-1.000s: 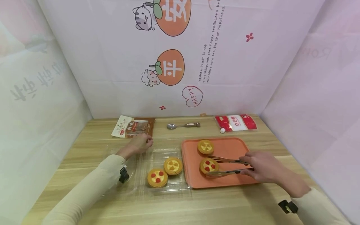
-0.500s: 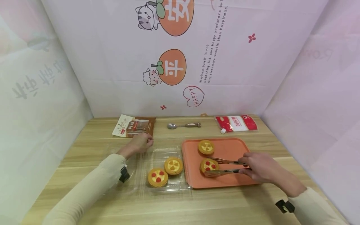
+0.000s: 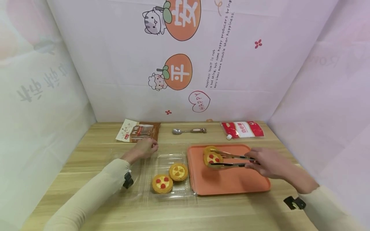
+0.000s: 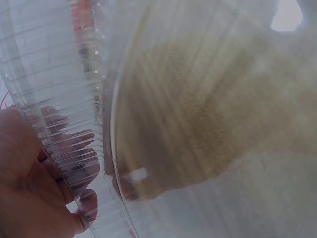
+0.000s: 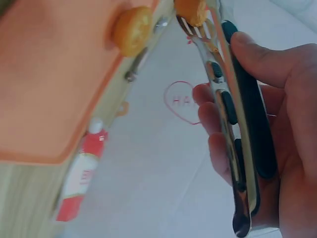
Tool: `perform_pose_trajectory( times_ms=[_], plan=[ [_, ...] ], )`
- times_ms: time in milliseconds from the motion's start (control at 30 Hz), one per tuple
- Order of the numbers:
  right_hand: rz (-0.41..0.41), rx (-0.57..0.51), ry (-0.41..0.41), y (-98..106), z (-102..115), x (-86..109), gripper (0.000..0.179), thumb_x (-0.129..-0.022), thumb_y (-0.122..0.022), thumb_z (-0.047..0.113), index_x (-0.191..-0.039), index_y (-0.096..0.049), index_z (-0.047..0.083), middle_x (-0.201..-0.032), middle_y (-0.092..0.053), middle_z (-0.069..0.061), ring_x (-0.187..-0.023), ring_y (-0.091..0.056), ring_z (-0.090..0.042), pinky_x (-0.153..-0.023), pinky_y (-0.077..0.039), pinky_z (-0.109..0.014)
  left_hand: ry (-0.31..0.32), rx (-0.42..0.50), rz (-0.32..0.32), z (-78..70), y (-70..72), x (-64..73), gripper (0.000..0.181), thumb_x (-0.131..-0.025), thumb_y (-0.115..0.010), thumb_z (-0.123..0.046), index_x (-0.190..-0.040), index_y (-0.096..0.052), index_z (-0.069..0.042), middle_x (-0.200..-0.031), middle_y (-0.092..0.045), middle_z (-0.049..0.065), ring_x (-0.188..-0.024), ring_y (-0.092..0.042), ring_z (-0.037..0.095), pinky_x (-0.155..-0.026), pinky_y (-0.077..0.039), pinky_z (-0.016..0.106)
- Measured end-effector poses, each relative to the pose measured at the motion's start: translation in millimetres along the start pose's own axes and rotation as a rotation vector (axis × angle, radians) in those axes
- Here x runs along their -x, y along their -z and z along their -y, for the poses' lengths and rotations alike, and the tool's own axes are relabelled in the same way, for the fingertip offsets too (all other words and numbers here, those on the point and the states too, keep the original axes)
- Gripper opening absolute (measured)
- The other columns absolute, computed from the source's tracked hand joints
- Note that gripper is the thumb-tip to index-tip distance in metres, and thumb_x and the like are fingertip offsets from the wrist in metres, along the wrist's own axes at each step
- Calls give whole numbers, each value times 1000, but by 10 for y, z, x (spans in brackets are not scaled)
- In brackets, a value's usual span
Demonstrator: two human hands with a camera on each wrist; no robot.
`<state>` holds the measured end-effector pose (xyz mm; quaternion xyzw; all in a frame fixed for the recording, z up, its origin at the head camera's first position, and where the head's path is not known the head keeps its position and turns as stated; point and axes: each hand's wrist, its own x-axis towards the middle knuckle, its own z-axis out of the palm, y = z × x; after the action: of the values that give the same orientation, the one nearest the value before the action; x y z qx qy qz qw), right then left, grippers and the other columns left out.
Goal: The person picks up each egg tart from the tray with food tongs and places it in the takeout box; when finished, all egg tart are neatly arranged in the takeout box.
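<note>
Clasping one pair of tongs (image 5: 253, 114), right grip (image 3: 269, 163), one clear lid (image 4: 198, 109), left grip (image 3: 144, 147), four tarts (image 3: 178, 172).

Long cream sleeves (image 3: 92, 191) are worn, faintly creased on the left. A small, blocky black device (image 3: 127, 180) is worn at each cuff (image 3: 121, 166).

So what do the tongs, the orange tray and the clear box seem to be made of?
The tongs look like polished metal, going by the silvery shine, with dark grips, perhaps plastic or rubber. The orange tray seems to be plastic: evenly coloured, matte, with little shine. The clear box is probably thin, glossy plastic, being see-through, ridged and glinting.
</note>
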<state>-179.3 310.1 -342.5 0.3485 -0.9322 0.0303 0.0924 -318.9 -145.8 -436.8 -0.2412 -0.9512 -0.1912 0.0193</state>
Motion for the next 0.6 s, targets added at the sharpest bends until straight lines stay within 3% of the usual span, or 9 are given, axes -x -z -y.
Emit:
perform_pose_trajectory(
  times_ms=[200, 433, 600],
  plan=[
    [-4, 60, -9, 80, 89, -391, 25, -85, -75, 30, -99, -68, 10, -77, -54, 9, -62, -43, -2, -55, -39, -22, 28, -4, 1, 6, 12, 6, 18, -95, -59, -16, -100, -72, -5, -83, -65, 3, -74, -55, 18, -70, -46, 38],
    [33, 10, 59, -152, 277, -944, 33, -88, -73, 33, -106, -70, 6, -82, -62, 3, -63, -49, -5, -57, -44, -23, 16, -12, -3, 0, 0, -4, 17, -95, -58, -16, -94, -72, -7, -76, -62, 0, -70, -52, 17, -67, -44, 37],
    [37, -19, 133, -296, 489, -1265, 29, -90, -70, 33, -102, -70, 6, -83, -64, 1, -65, -54, -9, -59, -47, -26, -2, -16, -2, 27, -8, -14, 17, -95, -58, -16, -91, -72, -8, -75, -62, -1, -68, -52, 16, -66, -44, 36]
  ],
)
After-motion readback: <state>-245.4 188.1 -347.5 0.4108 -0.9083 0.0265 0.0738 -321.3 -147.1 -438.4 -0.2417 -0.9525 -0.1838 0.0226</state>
